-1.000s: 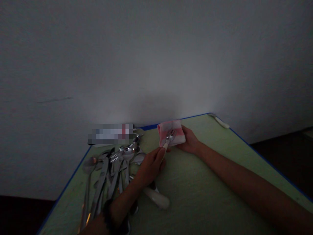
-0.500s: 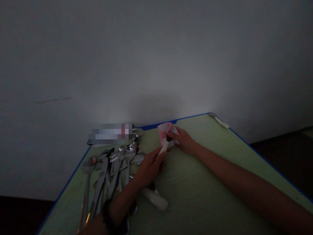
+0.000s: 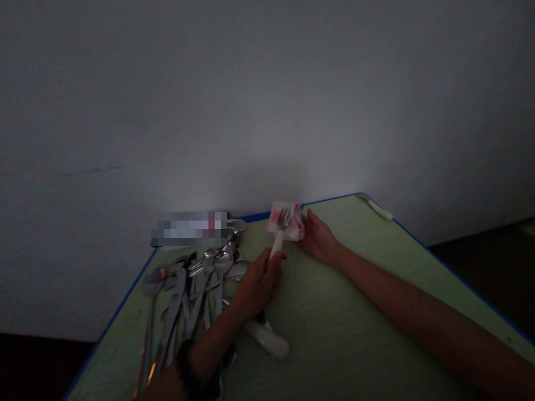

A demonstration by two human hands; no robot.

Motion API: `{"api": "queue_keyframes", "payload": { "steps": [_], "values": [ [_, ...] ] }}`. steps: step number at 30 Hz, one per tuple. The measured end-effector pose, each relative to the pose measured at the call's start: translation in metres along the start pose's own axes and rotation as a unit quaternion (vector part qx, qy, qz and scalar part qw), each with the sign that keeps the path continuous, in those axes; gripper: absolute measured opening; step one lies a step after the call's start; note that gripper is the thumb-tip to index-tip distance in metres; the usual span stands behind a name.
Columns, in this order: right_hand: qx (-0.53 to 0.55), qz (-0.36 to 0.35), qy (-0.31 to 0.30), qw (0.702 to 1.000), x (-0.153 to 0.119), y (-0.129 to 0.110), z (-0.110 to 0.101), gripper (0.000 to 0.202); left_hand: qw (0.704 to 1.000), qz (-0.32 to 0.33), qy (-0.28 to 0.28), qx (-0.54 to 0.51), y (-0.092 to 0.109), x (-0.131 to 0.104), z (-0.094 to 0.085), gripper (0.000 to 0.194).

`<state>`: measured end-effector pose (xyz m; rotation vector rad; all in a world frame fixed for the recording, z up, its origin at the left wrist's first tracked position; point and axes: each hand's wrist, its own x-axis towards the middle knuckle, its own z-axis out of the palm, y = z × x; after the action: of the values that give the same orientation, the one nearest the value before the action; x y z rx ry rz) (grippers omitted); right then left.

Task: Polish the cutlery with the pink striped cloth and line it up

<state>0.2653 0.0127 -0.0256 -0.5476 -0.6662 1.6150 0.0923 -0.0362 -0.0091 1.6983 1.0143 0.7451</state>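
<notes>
My left hand (image 3: 258,281) is closed round the pale handle of a fork (image 3: 277,243), whose metal tines point away from me. Behind the tines lies a pink and white cloth (image 3: 296,225), spread out with its right edge against my right hand (image 3: 320,236). That hand has its palm turned to the cloth and its thumb raised; its other fingers are partly behind the cloth. Beside and under my left forearm is a heap of metal spoons (image 3: 223,260), knives and forks. A thick pale handle (image 3: 270,340) sticks out of the heap.
A blurred-out flat object (image 3: 188,229) lies at the back left of the green table (image 3: 334,312). Another pale-handled fork (image 3: 379,209) rests at the far right corner. A grey wall rises behind the table.
The cloth has opened out and uncovered the fork's tines. My right thumb has lifted off the fork and cloth. My left hand has kept hold of the fork.
</notes>
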Motion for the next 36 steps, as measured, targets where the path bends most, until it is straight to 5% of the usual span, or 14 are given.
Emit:
{"api": "queue_keyframes", "payload": {
  "steps": [5,14,27,36],
  "values": [
    [-0.025,0.032,-0.025,0.999,-0.006,0.002,0.000,0.014,0.996,0.006,-0.008,0.092,-0.002,0.000,-0.002,0.034],
    [-0.078,0.022,-0.020,0.997,-0.004,0.005,-0.004,0.022,0.972,0.052,-0.050,0.223,0.004,-0.003,-0.004,0.035],
    [-0.025,-0.026,0.064,0.997,0.003,0.013,-0.003,0.031,0.983,0.036,-0.083,0.161,0.005,-0.003,-0.007,0.037],
    [-0.101,0.025,-0.035,0.994,-0.006,0.002,-0.001,0.027,0.976,0.032,-0.119,0.178,0.007,-0.007,-0.006,0.034]
  ]
}}
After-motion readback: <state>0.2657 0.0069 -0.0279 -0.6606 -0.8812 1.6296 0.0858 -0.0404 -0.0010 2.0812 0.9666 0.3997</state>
